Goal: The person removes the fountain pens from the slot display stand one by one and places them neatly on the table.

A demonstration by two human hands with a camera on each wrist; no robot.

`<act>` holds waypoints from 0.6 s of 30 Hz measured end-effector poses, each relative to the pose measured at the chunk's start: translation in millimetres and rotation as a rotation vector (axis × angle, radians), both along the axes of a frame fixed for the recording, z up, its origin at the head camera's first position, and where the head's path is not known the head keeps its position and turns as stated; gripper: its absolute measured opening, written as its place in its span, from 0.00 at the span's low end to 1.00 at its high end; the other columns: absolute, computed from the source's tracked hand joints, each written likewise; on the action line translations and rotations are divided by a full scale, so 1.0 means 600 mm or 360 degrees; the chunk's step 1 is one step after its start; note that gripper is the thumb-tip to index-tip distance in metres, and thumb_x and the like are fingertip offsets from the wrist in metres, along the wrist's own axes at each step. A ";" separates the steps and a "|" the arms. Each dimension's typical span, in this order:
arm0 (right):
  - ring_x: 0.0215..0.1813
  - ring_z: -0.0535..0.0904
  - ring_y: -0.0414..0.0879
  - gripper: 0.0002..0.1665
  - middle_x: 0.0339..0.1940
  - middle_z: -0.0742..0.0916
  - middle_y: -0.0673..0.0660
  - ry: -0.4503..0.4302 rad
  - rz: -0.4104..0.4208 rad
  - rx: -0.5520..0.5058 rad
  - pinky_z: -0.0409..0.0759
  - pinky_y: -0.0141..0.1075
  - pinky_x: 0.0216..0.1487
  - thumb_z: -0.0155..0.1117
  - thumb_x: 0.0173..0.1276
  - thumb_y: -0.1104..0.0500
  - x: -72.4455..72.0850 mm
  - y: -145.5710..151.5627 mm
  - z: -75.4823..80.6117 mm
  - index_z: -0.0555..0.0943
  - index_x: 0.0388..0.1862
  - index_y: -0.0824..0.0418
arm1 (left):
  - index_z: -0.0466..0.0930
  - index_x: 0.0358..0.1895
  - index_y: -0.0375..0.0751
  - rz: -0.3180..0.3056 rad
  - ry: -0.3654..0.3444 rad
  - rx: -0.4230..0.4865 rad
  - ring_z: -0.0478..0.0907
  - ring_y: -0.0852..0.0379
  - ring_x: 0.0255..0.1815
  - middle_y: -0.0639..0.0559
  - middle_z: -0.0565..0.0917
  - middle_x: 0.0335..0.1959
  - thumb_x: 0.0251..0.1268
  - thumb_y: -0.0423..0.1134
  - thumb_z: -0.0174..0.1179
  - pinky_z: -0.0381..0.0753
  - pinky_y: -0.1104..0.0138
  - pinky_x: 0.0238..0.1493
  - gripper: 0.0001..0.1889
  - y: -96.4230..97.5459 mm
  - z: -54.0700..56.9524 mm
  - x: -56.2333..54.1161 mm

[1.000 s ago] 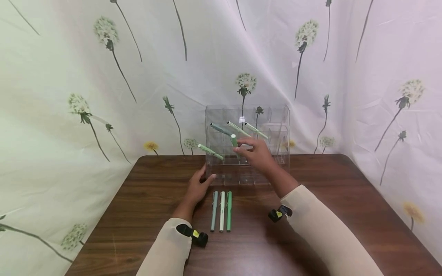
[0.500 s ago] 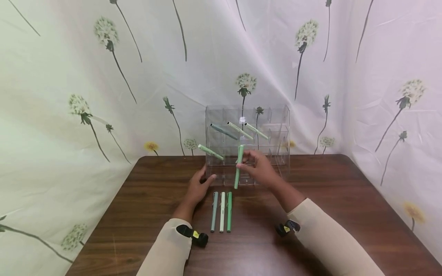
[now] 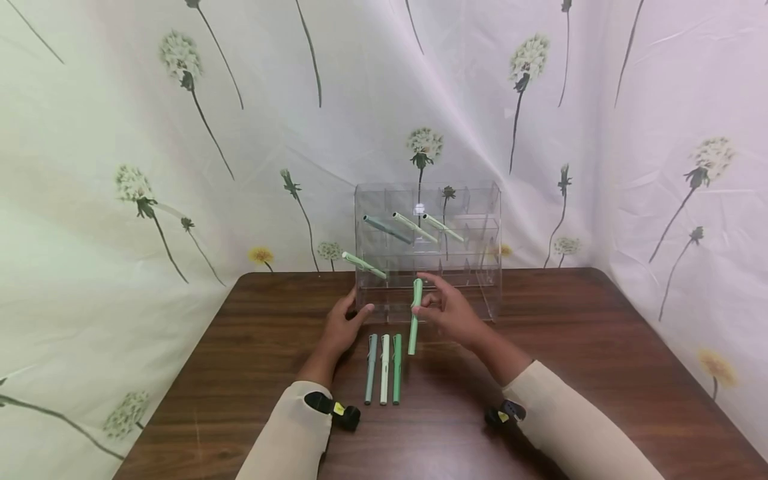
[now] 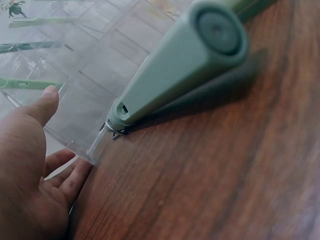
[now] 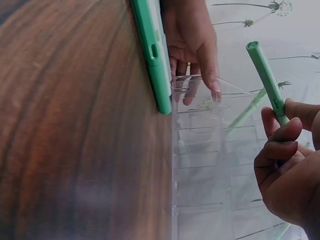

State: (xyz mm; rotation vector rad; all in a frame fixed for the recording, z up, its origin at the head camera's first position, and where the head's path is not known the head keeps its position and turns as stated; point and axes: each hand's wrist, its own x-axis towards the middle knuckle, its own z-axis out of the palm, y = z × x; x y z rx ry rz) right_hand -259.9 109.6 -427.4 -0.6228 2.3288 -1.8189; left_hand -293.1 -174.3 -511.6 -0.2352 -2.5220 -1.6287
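Observation:
My right hand pinches a light green pen by its clip half, raised in front of a clear acrylic organizer. The pen hangs nearly upright, its lower end close to the table pens. My left hand holds the organizer's lower left corner, thumb at the front edge and fingers at the side. On the table lie a grey-blue pen, a white pen and a green pen, side by side. The grey-blue pen looms large in the left wrist view.
Slanting pens stand in the organizer: a teal one, two pale ones, the left pale pen and right pale pen, and a light green one lower left. A flower-print cloth hangs behind the wooden table.
My right hand has drawn the light green pen down and towards me from the organizer, beside the row of table pens. The left hand stays at the organizer's corner.

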 end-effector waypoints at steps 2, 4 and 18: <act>0.20 0.71 0.40 0.46 0.41 0.88 0.58 -0.0025 0.0003 0.0004 0.74 0.34 0.22 0.73 0.77 0.62 0.002 0.001 -0.006 0.64 0.88 0.50 | 0.57 0.89 0.61 0.0004 0.0005 -0.0004 0.66 0.35 0.85 0.37 0.70 0.83 0.82 0.53 0.65 0.65 0.38 0.83 0.40 -0.001 0.001 0.001; 0.21 0.71 0.40 0.46 0.41 0.87 0.56 -0.0045 0.0005 0.0004 0.75 0.34 0.23 0.74 0.77 0.61 0.004 0.001 -0.011 0.63 0.87 0.51 | 0.57 0.89 0.61 0.0007 0.0015 -0.0006 0.67 0.35 0.84 0.37 0.72 0.82 0.82 0.53 0.65 0.66 0.38 0.83 0.40 -0.001 0.002 0.001; 0.20 0.67 0.39 0.48 0.38 0.85 0.52 -0.0219 0.0113 -0.0018 0.69 0.32 0.21 0.75 0.74 0.63 0.013 0.003 -0.042 0.60 0.86 0.58 | 0.57 0.89 0.61 0.0016 0.0002 0.0007 0.68 0.34 0.83 0.36 0.72 0.81 0.82 0.51 0.65 0.67 0.38 0.82 0.40 0.001 0.004 0.003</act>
